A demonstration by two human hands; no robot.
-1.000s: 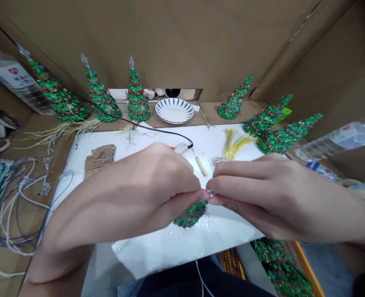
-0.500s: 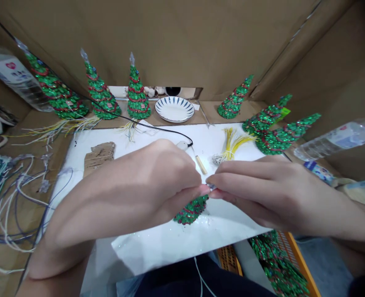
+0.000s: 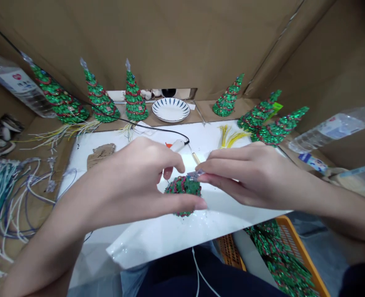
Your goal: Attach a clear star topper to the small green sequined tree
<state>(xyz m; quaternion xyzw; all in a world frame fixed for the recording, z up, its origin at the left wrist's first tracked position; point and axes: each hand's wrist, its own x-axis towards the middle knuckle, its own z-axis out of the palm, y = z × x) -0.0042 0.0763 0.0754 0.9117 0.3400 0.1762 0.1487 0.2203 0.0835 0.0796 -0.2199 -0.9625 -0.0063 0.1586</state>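
Note:
A small green glitter Christmas tree (image 3: 182, 190) with red garland stands on the white board below my hands. My left hand (image 3: 139, 181) is open beside it, thumb stretched across the tree's near side and index finger curved above on the far side. Whether the thumb touches the tree I cannot tell. Between the thumb and fingers of my right hand (image 3: 238, 171) is a clear plastic tree topper (image 3: 195, 175), pinched at the tree's top. Behind my hands lies a white glue gun (image 3: 178, 145) with a black cord, partly hidden by my left hand.
Finished trees with clear tips (image 3: 133, 97) stand at the back left, others (image 3: 228, 97) at the back right. A striped plate (image 3: 170, 109), a yellow wire bundle (image 3: 228, 136) and a wooden-handled tool (image 3: 196, 158) lie beyond. An orange crate (image 3: 306, 255) holds trees, lower right.
My left hand has let go of its pinch at the tree's top and spread its fingers, shifting left. My right hand has moved slightly left, still pinching the topper. The view has shifted slightly.

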